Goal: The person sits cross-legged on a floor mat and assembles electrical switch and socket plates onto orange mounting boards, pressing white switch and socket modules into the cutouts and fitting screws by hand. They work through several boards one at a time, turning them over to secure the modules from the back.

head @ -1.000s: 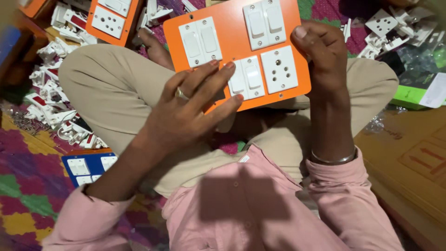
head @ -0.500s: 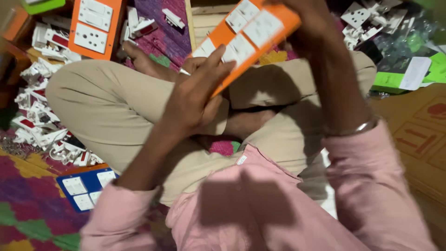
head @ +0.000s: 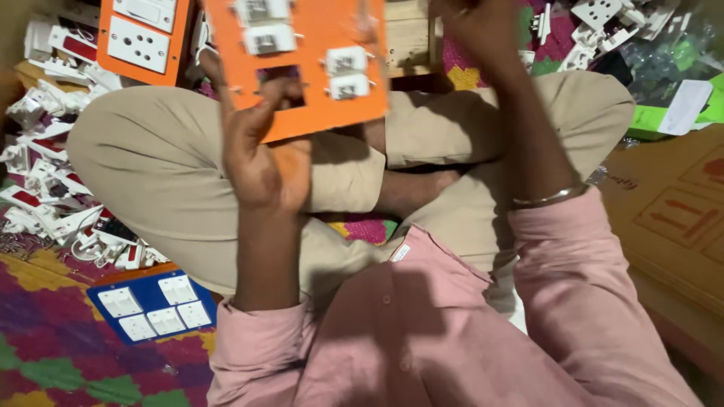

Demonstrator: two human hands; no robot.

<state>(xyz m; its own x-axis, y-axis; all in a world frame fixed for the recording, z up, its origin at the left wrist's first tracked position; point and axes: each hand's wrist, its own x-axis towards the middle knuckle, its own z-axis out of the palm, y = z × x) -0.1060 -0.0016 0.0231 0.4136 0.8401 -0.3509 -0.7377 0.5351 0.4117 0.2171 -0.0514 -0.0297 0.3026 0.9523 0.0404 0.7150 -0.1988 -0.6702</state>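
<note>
Orange plastic switch panel [head: 317,68], turned so its back faces the camera, is the landmark: it sits raised above the person's crossed legs in beige trousers [head: 151,166], with 4 white switch modules showing their rear clips through its cut-outs. The left hand [head: 264,158] is clamped on the panel's lower left edge, thumb and fingers pinching the rim beside an unfilled dark opening. The right hand [head: 483,30] is up at the panel's right side, near the top of the view; whether it grips the edge or only rests against it I cannot tell, since the fingers are cut off.

To work this step well, my judgement is that the panel wants steady support from both sides, so that pressure on any module does not twist the thin plate. Keep the pinching thumb clear of the opening and of the rear clips.

Left of the panel lies a second orange switch panel with white sockets [head: 139,34], beside a heap of loose white switch parts [head: 45,151]. Below and left, a blue panel with 4 white switches [head: 154,305] rests on the patterned mat [head: 45,354]. Right of the panel, brown cardboard [head: 671,218] lies flat.
</note>
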